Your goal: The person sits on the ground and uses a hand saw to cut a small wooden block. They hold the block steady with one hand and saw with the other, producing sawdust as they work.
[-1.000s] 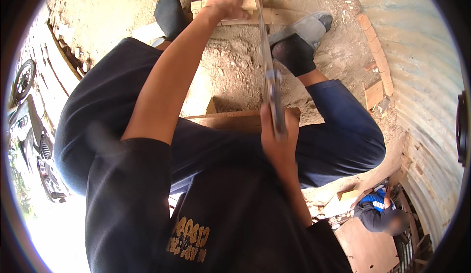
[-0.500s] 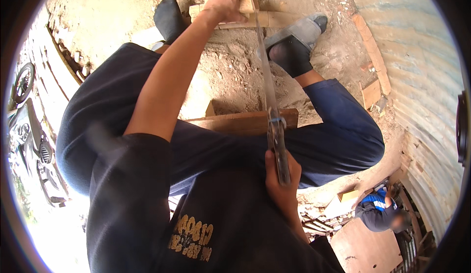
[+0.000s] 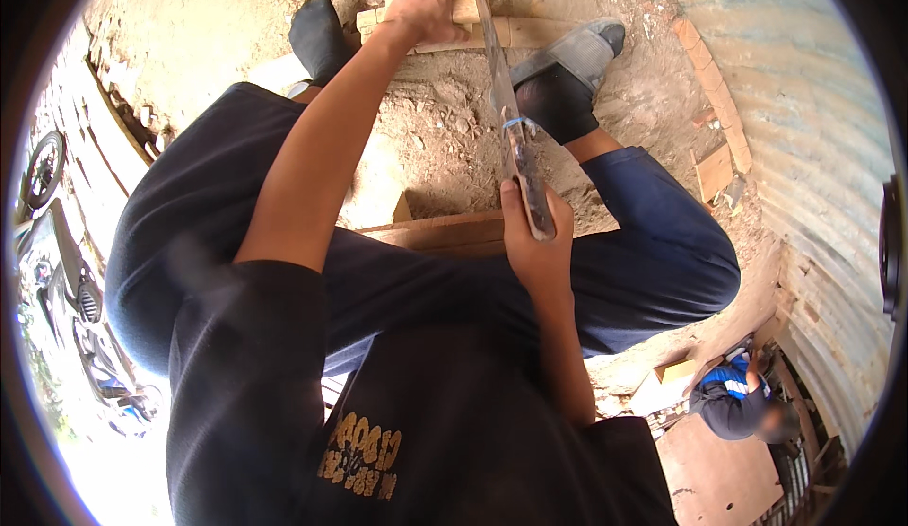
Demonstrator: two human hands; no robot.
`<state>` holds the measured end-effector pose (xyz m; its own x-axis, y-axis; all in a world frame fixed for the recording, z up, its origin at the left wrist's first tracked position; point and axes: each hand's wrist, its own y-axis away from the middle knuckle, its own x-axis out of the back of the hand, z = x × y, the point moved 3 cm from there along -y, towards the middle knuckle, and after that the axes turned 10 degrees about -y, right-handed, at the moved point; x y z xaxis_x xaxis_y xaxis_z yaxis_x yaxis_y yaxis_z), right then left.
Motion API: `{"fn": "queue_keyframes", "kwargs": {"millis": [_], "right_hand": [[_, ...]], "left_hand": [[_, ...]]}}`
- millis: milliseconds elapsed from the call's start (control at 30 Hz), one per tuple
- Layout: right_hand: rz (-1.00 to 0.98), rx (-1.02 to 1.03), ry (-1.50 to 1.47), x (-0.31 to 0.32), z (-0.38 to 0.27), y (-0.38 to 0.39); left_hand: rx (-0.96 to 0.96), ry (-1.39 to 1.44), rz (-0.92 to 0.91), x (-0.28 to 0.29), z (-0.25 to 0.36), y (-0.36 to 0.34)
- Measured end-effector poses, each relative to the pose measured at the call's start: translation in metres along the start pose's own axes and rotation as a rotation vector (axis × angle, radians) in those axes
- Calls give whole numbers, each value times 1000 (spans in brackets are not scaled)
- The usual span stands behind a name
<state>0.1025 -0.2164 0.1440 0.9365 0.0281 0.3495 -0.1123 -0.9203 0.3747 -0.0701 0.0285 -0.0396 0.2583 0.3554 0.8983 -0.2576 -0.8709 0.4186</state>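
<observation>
My left hand [image 3: 423, 8] presses down on a short block of pale wood [image 3: 465, 2], its fingers curled over the far edge. Under the block lies a longer wooden piece [image 3: 532, 32] on the dirt ground. My right hand [image 3: 535, 247] is closed round the dark handle of a handsaw [image 3: 497, 77]. The saw's blade points away from me and lies against the right end of the block. Something blue is wrapped where handle and blade meet.
My feet flank the wood, the right in a grey slipper [image 3: 579, 58]. A brown plank [image 3: 435, 233] lies in front of my lap. Corrugated metal sheeting [image 3: 785, 100] stands at right, motorbikes [image 3: 71, 280] at left. Another person [image 3: 733, 398] is at the lower right.
My right hand has pushed the saw forward, away from my body, so its handle is now beyond the brown plank. The left hand still holds the block.
</observation>
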Motion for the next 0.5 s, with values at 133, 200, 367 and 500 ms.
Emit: {"fn": "queue_keyframes", "kwargs": {"millis": [133, 200, 367, 500], "right_hand": [[35, -73, -60, 3, -11, 42], [38, -75, -79, 6, -15, 52], [131, 111, 46, -15, 30, -13], [27, 62, -61, -5, 4, 16]], "left_hand": [[-30, -16, -66, 13, 0, -2], [-21, -19, -45, 18, -2, -1], [-30, 8, 18, 6, 5, 1], [-24, -51, -49, 14, -1, 4]]}}
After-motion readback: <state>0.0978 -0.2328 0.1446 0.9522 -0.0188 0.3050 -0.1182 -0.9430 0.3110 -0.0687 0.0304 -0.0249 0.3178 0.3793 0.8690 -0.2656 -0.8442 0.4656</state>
